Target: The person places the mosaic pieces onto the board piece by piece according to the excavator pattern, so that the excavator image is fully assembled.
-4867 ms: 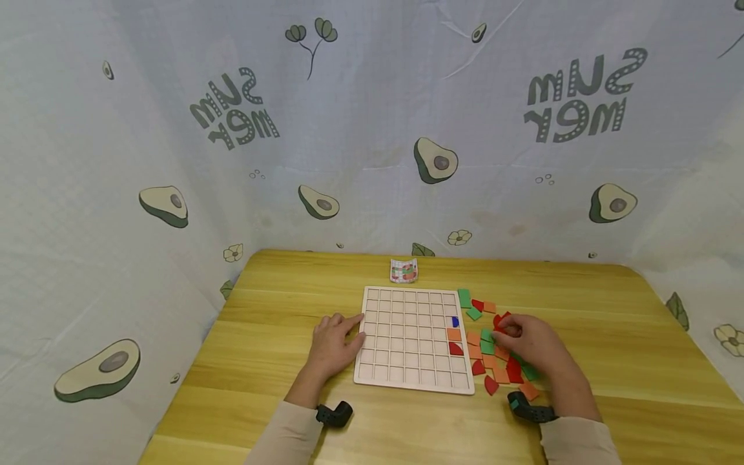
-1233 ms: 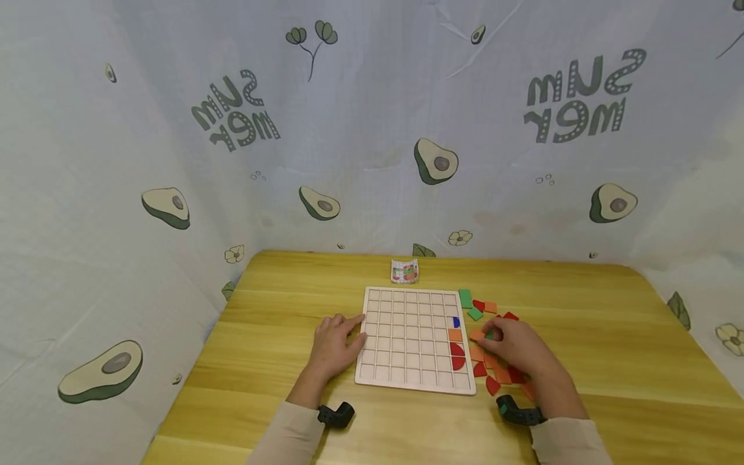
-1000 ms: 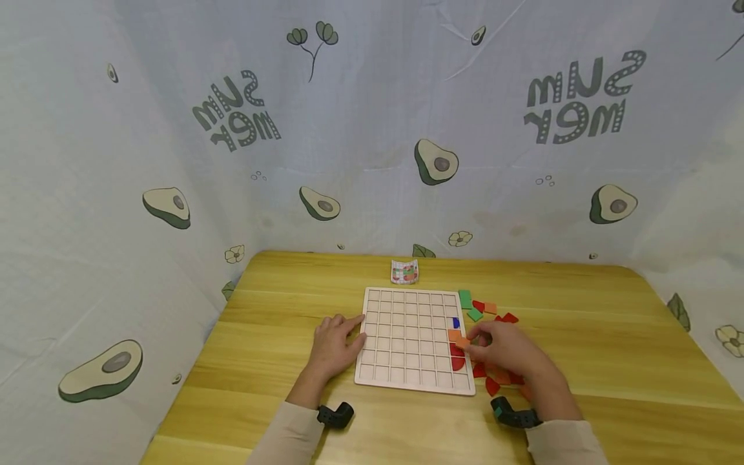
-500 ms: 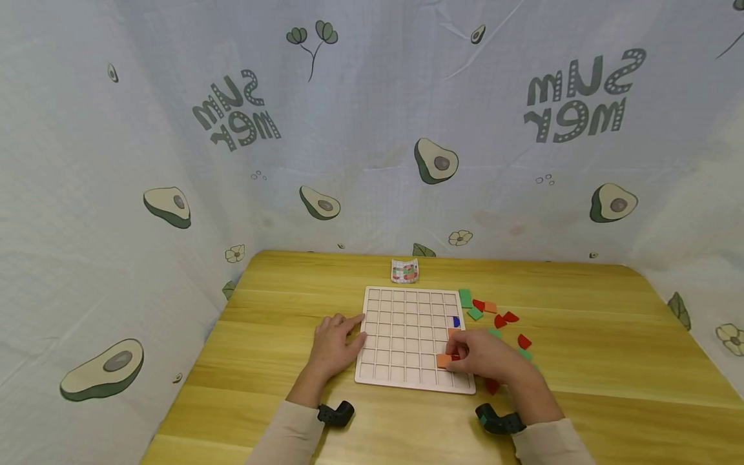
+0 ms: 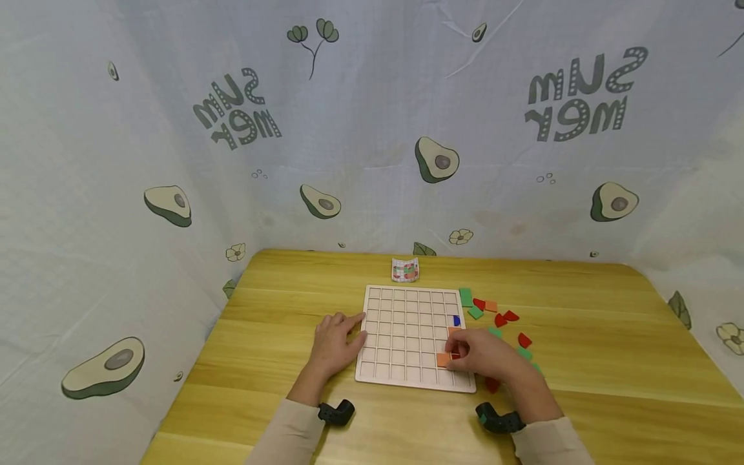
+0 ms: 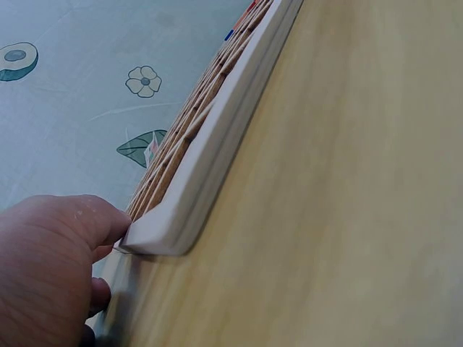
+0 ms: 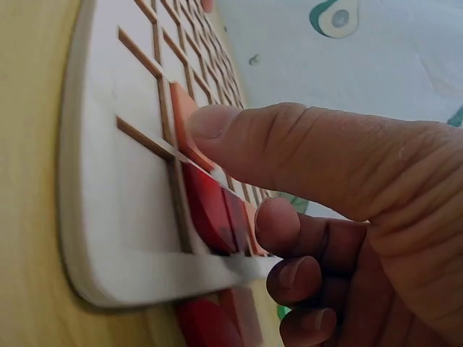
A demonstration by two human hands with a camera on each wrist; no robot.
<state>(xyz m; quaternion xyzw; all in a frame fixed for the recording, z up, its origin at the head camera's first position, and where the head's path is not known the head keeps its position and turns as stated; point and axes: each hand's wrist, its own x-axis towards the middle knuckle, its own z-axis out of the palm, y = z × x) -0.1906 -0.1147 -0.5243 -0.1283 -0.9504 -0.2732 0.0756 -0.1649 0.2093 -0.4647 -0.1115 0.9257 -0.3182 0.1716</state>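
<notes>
The pale wooden grid board [image 5: 401, 384] lies on the table, its cells framed by thin strips. My left hand [image 5: 334, 345] rests at its left edge, thumb and index finger touching the rim. In the right wrist view, my right hand [image 7: 340, 195] presses its thumb on an orange square tile [image 7: 184, 119] lying in a cell; the other fingers are loosely curled, apart from the tile. Beside it are red rounded tiles [image 7: 206, 210], partly hidden by the hand in the head view. Higher in the right column sits a blue tile [image 5: 456, 321], with another orange tile [image 5: 454, 330] below it.
Loose green tiles [image 5: 466, 298], red tiles [image 5: 511, 316] and orange tiles [image 5: 491, 306] lie right of the board, some hidden under the right arm. A small printed pattern card [image 5: 405, 270] stands behind the board. A printed cloth [image 5: 372, 161] hangs behind the table [image 5: 279, 303].
A second red tile joined the right column. My right hand then picked an orange tile from the pile, carried it left and set it in a cell beside the reds. Left hand stayed put.
</notes>
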